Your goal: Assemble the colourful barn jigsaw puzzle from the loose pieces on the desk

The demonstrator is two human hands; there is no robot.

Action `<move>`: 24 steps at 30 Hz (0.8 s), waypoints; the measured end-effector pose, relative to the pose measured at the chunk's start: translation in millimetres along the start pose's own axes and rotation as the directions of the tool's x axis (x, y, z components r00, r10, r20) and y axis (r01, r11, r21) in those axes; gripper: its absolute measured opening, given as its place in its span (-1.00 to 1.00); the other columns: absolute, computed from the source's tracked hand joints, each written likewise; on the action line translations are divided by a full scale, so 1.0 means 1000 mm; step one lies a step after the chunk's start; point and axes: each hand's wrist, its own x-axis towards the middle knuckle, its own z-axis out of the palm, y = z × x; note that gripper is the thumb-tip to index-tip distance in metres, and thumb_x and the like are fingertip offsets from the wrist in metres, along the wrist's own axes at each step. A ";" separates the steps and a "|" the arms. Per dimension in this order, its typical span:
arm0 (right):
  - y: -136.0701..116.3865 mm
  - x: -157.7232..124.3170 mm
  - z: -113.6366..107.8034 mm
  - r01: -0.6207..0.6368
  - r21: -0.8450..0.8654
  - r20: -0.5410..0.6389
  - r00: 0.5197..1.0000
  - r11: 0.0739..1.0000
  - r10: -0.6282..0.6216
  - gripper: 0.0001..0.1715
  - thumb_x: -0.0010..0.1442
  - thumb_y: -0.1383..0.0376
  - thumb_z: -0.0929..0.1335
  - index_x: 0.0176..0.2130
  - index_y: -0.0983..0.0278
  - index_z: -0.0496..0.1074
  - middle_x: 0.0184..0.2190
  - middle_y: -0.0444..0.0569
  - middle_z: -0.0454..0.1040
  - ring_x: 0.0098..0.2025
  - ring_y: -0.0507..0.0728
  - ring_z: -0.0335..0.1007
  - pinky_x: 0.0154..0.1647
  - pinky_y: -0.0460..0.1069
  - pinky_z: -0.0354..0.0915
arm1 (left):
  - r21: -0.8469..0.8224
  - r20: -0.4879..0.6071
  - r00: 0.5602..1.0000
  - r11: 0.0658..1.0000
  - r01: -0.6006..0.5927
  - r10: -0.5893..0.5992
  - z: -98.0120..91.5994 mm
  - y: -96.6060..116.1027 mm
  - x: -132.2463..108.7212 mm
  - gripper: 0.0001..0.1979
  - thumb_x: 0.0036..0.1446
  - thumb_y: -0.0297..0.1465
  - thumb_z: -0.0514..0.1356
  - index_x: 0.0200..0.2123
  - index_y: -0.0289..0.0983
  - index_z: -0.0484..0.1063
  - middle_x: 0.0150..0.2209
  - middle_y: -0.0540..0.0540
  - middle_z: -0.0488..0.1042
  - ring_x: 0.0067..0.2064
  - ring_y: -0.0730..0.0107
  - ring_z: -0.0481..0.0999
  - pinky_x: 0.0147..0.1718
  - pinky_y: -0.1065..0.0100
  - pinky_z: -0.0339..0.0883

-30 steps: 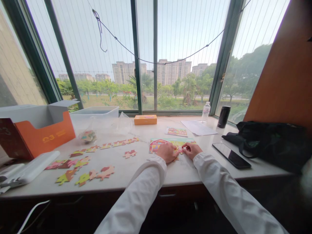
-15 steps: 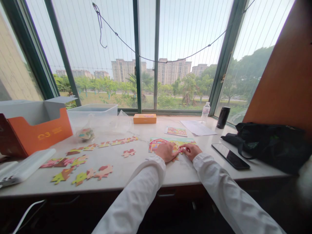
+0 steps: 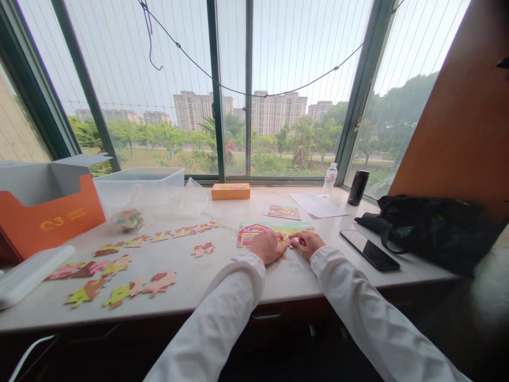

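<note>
A partly joined jigsaw puzzle (image 3: 247, 236) with a red barn and a green field lies flat on the table. My left hand (image 3: 267, 246) bends over its lower edge, its fingers closed on the puzzle there. Beside it, my right hand (image 3: 307, 244) pinches a small jigsaw piece (image 3: 292, 242) at that same edge, close to the left fingertips. The fingers cover most of this piece. An orange-brown bit shows just below the left hand. Behind the puzzle lies a small picture card (image 3: 283, 211) with a similar farm scene.
Loose jigsaw pieces (image 3: 159, 283) lie in rows at left, with a pink pair (image 3: 203, 249) nearer me. Around stand an orange carton (image 3: 71, 209), a clear bin (image 3: 139, 175), a small orange box (image 3: 230, 191), paper (image 3: 318, 205), a bottle (image 3: 330, 180), a phone (image 3: 369, 250) and a black bag (image 3: 433, 228).
The whole view has shifted slightly, so everything sits a little further left. Both hands stay at the puzzle's lower edge, with only small finger movement.
</note>
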 end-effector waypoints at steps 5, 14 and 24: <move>0.001 0.000 0.001 -0.020 0.007 0.002 1.000 1.000 0.020 -0.66 0.16 0.11 0.33 -0.17 0.18 0.60 -0.54 -0.11 0.38 -0.47 0.04 0.26 -0.33 -0.04 0.25 | 0.005 0.029 1.000 1.000 0.002 -0.002 -0.001 -0.003 0.002 -0.65 0.24 -0.28 -0.01 -0.07 -0.16 0.53 -0.22 -0.16 0.58 -0.17 0.21 0.55 -0.16 0.26 0.38; 0.006 0.005 0.006 -0.040 -0.012 0.046 0.998 0.999 0.041 -0.70 0.14 0.15 0.35 -0.19 0.18 0.60 -0.55 -0.14 0.36 -0.50 0.02 0.21 -0.37 -0.05 0.17 | 0.005 0.066 0.998 1.000 0.018 -0.018 0.003 -0.004 0.004 -0.67 0.17 -0.35 0.02 -0.12 -0.03 0.54 -0.16 -0.06 0.58 -0.15 0.23 0.55 -0.14 0.27 0.37; 0.004 0.003 0.006 -0.016 -0.040 0.074 0.997 0.999 0.019 -0.68 0.19 0.17 0.30 -0.12 0.17 0.55 -0.47 -0.11 0.43 -0.43 0.04 0.28 -0.33 -0.05 0.20 | 0.054 0.037 0.999 0.999 0.001 -0.003 0.005 -0.003 0.003 -0.64 0.28 -0.30 -0.06 -0.08 -0.04 0.51 -0.12 -0.10 0.51 -0.09 0.22 0.51 -0.12 0.23 0.36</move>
